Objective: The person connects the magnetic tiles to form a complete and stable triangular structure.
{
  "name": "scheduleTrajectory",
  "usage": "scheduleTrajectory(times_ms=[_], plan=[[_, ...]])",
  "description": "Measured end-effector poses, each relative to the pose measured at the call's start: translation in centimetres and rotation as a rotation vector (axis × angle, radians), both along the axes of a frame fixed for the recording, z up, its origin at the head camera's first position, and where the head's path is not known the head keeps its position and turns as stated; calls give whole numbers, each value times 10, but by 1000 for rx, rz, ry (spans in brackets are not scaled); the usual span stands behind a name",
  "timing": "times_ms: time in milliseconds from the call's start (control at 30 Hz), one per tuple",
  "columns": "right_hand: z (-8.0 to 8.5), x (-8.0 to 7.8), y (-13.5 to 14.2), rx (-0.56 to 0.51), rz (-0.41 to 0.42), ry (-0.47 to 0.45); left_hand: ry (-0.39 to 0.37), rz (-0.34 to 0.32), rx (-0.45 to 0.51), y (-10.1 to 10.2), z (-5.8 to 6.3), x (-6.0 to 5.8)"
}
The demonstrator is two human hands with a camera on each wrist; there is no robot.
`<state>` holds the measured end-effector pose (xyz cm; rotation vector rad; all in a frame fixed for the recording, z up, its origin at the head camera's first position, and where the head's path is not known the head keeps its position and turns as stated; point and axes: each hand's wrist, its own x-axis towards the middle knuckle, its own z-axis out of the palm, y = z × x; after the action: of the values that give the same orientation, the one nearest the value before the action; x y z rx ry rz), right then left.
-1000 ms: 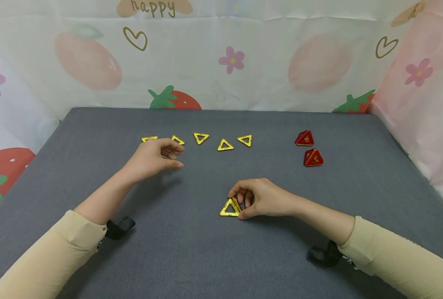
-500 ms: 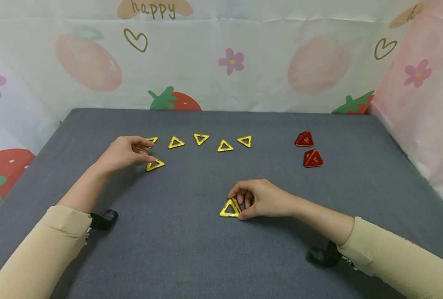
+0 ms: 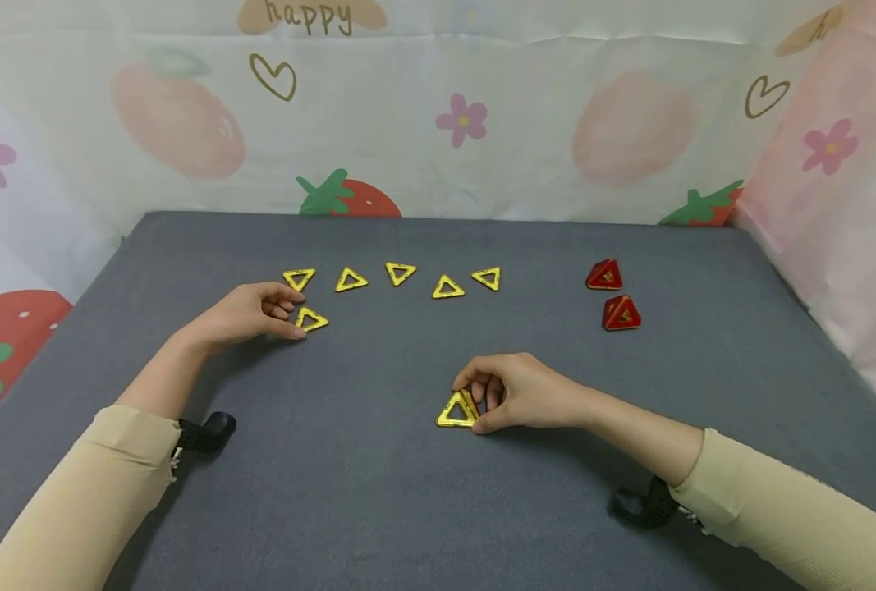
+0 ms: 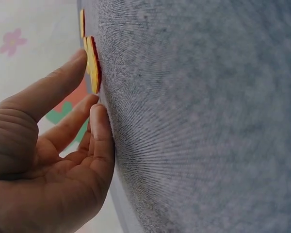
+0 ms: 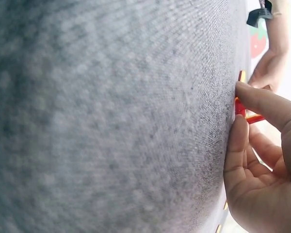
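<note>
My right hand [image 3: 529, 392] pinches a yellow triangular magnetic tile [image 3: 470, 404] between thumb and index finger. This tile stands tilted along the right side of a flat yellow tile [image 3: 453, 423] on the grey cloth. In the right wrist view, red edges of the tiles [image 5: 240, 108] show between the fingertips. Farther left, my left hand [image 3: 249, 315] has its thumb and fingertips at the left side of another yellow triangular tile [image 3: 320, 321], pinching it close to the cloth. In the left wrist view this tile [image 4: 93, 68] shows a yellow face and red edge.
Several hollow yellow triangular tiles lie in a loose row toward the back, from a left one [image 3: 300, 272] to a right one [image 3: 494, 280]. Two red pyramid-like pieces [image 3: 604, 276] [image 3: 622, 314] sit at the right. A printed curtain [image 3: 408, 107] hangs behind the grey table [image 3: 378, 509].
My left hand has moved left to the near-left tile, which has turned and shifted slightly between its fingers. The right hand and its two tiles have stayed in place.
</note>
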<state>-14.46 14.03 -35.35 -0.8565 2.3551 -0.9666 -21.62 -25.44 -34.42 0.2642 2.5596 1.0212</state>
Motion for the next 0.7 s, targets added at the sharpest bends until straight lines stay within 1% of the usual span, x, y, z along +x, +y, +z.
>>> scheduleTrajectory(times_ms=[533,700], plan=[[-1,0,1,-5,0,3,23,17,-19,2,-2,0],[-1,0,1,-6,3,7,47,12,-27,3,-4,-1]])
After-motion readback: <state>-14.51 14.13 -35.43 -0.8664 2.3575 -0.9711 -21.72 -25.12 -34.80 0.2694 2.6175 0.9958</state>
